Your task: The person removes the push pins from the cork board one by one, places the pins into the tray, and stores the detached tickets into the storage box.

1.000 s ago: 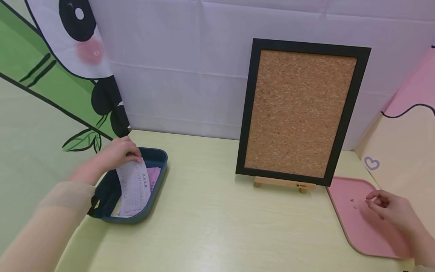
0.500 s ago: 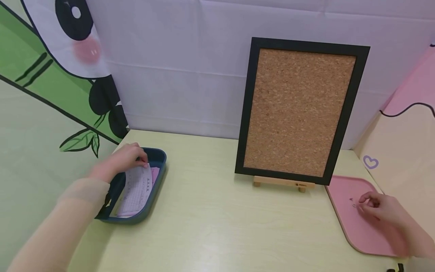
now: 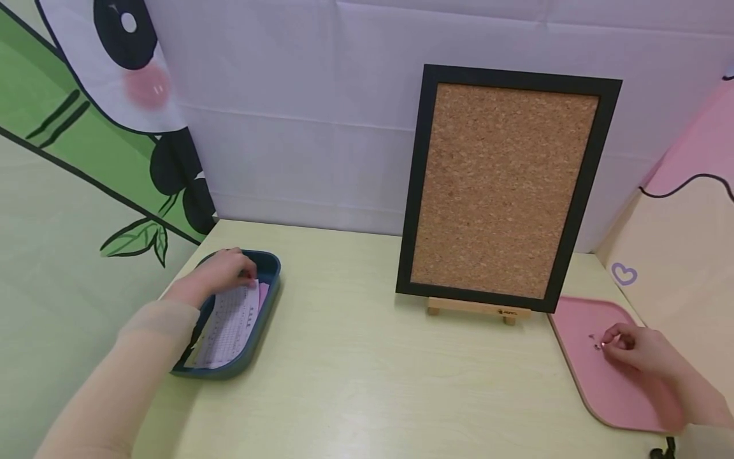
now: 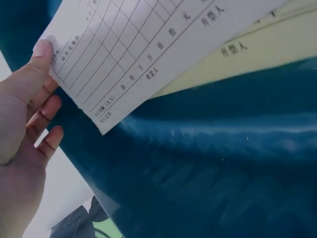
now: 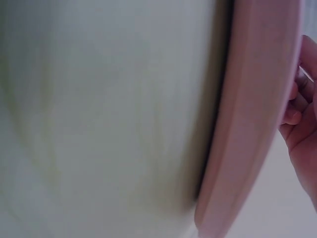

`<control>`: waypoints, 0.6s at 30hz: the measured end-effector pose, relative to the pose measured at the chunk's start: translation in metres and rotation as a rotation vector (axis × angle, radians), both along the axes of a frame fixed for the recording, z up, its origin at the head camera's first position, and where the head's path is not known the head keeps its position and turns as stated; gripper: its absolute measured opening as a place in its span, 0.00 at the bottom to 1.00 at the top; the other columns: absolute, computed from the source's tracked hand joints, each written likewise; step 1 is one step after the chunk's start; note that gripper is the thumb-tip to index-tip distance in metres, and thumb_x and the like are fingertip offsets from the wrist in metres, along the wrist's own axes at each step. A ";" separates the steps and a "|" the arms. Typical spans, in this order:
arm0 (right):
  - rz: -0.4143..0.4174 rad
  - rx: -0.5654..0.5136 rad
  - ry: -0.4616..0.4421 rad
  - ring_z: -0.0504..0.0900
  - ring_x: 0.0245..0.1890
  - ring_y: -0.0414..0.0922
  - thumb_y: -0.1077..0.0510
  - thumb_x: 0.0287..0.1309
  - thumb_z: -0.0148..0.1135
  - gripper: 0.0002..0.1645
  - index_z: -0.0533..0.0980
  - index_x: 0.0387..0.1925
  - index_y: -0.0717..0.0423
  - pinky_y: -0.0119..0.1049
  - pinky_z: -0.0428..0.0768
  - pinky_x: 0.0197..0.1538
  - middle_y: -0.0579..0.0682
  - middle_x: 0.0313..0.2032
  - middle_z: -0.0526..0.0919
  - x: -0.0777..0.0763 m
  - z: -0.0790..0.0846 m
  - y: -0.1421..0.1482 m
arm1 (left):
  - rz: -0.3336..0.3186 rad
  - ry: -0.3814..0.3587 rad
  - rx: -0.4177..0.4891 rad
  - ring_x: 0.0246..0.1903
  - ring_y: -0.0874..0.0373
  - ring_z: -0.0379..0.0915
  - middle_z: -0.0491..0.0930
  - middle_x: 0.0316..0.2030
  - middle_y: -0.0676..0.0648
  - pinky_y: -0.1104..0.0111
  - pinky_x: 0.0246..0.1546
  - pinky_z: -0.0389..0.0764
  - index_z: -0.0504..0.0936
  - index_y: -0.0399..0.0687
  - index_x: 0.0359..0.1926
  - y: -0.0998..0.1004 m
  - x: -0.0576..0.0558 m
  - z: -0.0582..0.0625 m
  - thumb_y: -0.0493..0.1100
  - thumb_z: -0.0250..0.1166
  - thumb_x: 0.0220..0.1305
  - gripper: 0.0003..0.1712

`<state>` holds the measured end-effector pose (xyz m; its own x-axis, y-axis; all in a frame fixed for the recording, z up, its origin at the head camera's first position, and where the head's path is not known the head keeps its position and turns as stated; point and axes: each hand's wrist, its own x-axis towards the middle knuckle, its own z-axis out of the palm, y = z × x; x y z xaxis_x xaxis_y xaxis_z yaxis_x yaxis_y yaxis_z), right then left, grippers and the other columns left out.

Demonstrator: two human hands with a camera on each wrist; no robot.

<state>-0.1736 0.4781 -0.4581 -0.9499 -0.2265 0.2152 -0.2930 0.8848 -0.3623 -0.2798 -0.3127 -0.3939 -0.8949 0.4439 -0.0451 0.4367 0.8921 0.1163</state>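
Note:
In the head view, my left hand (image 3: pixel 226 271) is over the dark blue basket (image 3: pixel 269 319) at the left. Its thumb and fingers pinch the edge of a white printed receipt slip (image 3: pixel 229 325). The left wrist view shows the slip's ruled lines, with a yellow slip (image 4: pixel 208 74) beneath it. At the right, my right hand (image 3: pixel 645 350) is over the pink tray (image 3: pixel 625 405), thumb and forefinger together on a tiny shiny piece (image 3: pixel 603 345). Other tiny pieces (image 3: pixel 592 336) lie beside the fingertips, too small to identify. The tray's edge partly hides the right hand in the right wrist view.
A black-framed cork board (image 3: pixel 504 191) stands on a small wooden easel (image 3: pixel 478 308) at the back right. Pink paper (image 3: pixel 262 294) lies in the basket. The pale table (image 3: pixel 355 357) spans between basket and tray; a printed cloth (image 3: pixel 298 127) hangs behind.
My left hand has moved right and lower with the slip's edge, and the slip now lies flatter in the basket. My right hand has shifted slightly left to the tiny pieces.

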 end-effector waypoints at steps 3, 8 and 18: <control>-0.003 0.001 0.002 0.64 0.20 0.27 0.61 0.42 0.71 0.13 0.75 0.26 0.44 0.27 0.61 0.24 0.32 0.18 0.68 -0.002 0.000 0.000 | 0.003 0.002 0.006 0.35 0.53 0.69 0.80 0.31 0.52 0.55 0.41 0.73 0.86 0.50 0.34 -0.001 -0.002 -0.004 0.41 0.71 0.53 0.06; -0.016 -0.031 -0.015 0.65 0.18 0.29 0.61 0.44 0.71 0.12 0.76 0.28 0.46 0.27 0.64 0.22 0.33 0.17 0.69 0.001 0.005 0.000 | 0.008 0.016 0.033 0.39 0.51 0.74 0.82 0.36 0.48 0.52 0.45 0.74 0.85 0.46 0.38 0.002 0.000 -0.003 0.39 0.70 0.54 0.09; -0.081 -0.069 -0.023 0.69 0.14 0.32 0.62 0.53 0.66 0.08 0.76 0.35 0.59 0.27 0.69 0.19 0.36 0.20 0.77 0.008 0.042 -0.020 | 0.047 0.049 0.078 0.50 0.41 0.74 0.80 0.48 0.38 0.48 0.54 0.70 0.78 0.38 0.52 0.022 0.009 0.015 0.43 0.67 0.59 0.21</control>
